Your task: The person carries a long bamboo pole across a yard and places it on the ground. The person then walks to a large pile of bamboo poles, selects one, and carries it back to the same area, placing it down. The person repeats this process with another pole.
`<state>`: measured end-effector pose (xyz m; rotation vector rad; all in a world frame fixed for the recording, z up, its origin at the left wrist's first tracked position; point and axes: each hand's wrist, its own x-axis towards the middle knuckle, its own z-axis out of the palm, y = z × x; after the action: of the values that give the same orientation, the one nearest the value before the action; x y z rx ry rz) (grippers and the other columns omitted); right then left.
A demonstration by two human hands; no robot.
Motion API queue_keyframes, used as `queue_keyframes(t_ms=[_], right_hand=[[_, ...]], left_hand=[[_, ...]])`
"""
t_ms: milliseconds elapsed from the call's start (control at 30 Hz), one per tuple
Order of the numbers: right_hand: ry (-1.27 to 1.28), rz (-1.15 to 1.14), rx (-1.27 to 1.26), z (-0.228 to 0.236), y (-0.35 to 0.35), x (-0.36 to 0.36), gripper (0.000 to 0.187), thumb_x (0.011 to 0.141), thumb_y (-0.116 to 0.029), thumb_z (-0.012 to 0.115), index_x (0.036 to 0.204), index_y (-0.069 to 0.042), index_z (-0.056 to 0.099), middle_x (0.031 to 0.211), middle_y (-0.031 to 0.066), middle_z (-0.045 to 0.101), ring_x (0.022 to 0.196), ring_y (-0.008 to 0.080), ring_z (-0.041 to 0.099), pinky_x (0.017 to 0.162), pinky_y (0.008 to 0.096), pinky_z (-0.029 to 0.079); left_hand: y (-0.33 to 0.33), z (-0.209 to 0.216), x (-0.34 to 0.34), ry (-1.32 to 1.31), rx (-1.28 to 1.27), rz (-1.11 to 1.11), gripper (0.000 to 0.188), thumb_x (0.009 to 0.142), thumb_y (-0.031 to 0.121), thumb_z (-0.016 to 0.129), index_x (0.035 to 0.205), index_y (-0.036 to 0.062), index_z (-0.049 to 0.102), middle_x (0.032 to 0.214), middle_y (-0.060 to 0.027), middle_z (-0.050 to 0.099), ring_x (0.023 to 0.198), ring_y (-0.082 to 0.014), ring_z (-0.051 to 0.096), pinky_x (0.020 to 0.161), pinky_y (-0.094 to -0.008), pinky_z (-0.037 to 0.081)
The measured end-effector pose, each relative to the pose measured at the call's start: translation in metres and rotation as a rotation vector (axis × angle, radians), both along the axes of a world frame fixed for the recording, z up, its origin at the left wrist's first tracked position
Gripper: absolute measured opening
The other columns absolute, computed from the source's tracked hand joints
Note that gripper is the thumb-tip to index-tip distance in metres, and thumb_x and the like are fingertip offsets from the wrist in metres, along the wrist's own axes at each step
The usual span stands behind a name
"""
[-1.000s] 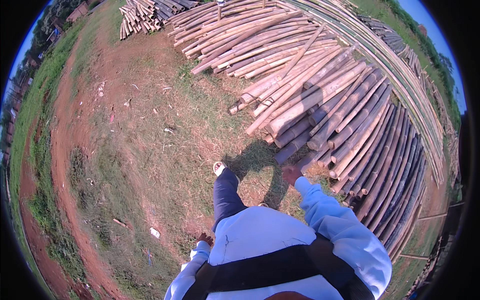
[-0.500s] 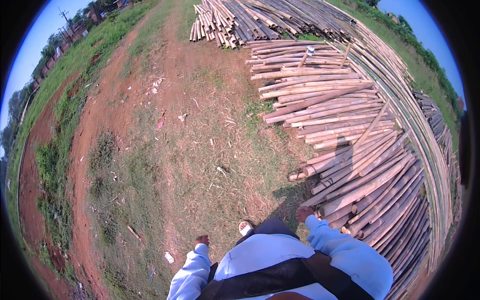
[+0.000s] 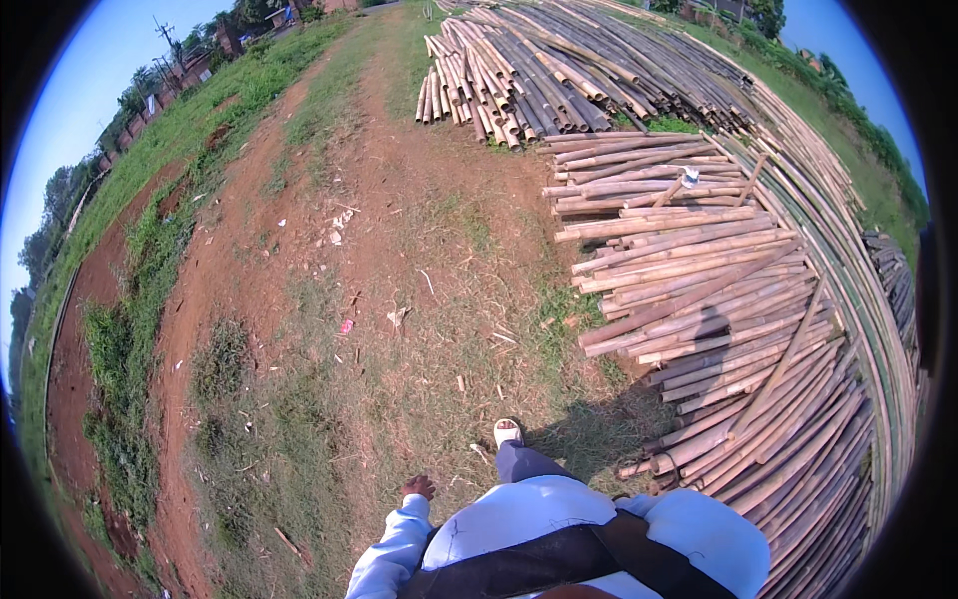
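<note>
My left hand point(image 3: 418, 486) hangs beside my body over the grass and dirt, its fingers loosely apart and nothing held in them. The right hand is hidden; only my right sleeve point(image 3: 704, 529) shows, light blue, close to the near end of the bamboo pole stack point(image 3: 768, 374). Those poles lie side by side on the ground to my right, cut ends toward the path. One loose pole point(image 3: 781, 369) rests slantwise across them. My foot in a pale sandal point(image 3: 507, 431) is stepped forward on the ground.
Ahead, a larger heap of bamboo poles point(image 3: 569, 75) borders the dirt path point(image 3: 384, 150). Long poles point(image 3: 848, 265) run along the stack's far right side. Small litter, with a pink scrap point(image 3: 345, 326), dots the ground. Green weeds point(image 3: 115, 399) grow at left.
I have walked forward, and the pole stacks sit lower in view. A sandalled foot has swung ahead. My right hand, seen before near the pole ends, has gone out of sight.
</note>
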<state>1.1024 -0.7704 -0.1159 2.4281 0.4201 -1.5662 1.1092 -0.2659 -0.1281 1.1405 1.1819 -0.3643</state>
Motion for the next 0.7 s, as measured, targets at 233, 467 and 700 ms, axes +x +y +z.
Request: queue_keyframes(t_ms=[233, 467, 700], right_hand=[[-0.777, -0.906, 0.433, -0.012, -0.003, 0.265, 0.026, 0.082, -0.024, 0.050, 0.094, -0.006, 0.065, 0.093, 0.0167, 0.064, 0.090, 0.0278, 0.062, 0.078, 0.0361, 0.049], [-0.757, -1.304, 0.969, 0.055, 0.044, 0.491, 0.015, 0.068, 0.004, 0.054, 0.076, -0.004, 0.064, 0.068, 0.0093, 0.063, 0.064, 0.0192, 0.062, 0.058, 0.0327, 0.049], [-0.398, -1.243, 0.032, 0.003, 0.056, 0.560, 0.031, 0.080, -0.035, 0.057, 0.103, -0.014, 0.058, 0.083, 0.0055, 0.064, 0.074, 0.0223, 0.064, 0.062, 0.0427, 0.050]], left_hand=[[0.040, -0.022, 0.044, 0.280, 0.077, -0.341, 0.038, 0.081, 0.032, 0.054, 0.116, 0.0155, 0.048, 0.108, -0.0120, 0.058, 0.095, -0.0282, 0.059, 0.073, -0.0459, 0.048], [0.060, -0.059, 0.221, 0.334, 0.516, -1.177, 0.035, 0.080, 0.033, 0.054, 0.111, 0.0171, 0.049, 0.104, -0.0078, 0.058, 0.097, -0.0240, 0.057, 0.073, -0.0434, 0.048], [0.098, -0.059, 0.483, 0.188, 0.849, -2.001, 0.032, 0.079, 0.035, 0.054, 0.106, 0.0187, 0.051, 0.100, -0.0035, 0.058, 0.100, -0.0199, 0.056, 0.073, -0.0409, 0.049]])
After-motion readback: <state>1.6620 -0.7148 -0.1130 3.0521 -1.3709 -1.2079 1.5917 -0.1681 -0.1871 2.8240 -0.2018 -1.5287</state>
